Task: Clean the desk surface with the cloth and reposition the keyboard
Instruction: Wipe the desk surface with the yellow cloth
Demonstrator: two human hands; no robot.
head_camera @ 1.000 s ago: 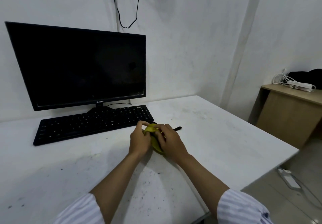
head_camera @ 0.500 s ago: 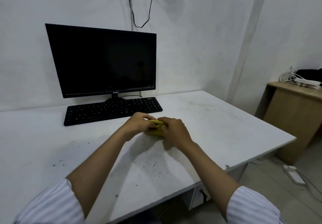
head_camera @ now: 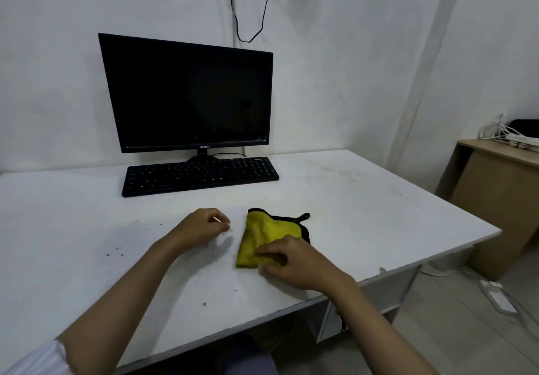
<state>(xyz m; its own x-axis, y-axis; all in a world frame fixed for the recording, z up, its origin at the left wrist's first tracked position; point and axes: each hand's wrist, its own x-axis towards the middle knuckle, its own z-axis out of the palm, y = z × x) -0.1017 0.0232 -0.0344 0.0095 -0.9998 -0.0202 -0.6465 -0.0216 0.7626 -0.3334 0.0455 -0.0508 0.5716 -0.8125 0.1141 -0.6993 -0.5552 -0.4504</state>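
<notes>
Fingers [head_camera: 269, 256] of the right hand [head_camera: 294, 261] curl over and pinch the near edge of the folded yellow cloth [head_camera: 262, 233], which lies on the white tabletop [head_camera: 364, 199] nearer than the black keyboard [head_camera: 199, 174], while the left hand [head_camera: 201, 227], just left of the cloth and apart from it, has loosely curled fingers holding nothing.

Left hand [head_camera: 201, 227] now off cloth [head_camera: 262, 236].

Free desk [head_camera: 350, 199] strip between keyboard [head_camera: 199, 174] and cloth [head_camera: 262, 237]
</notes>
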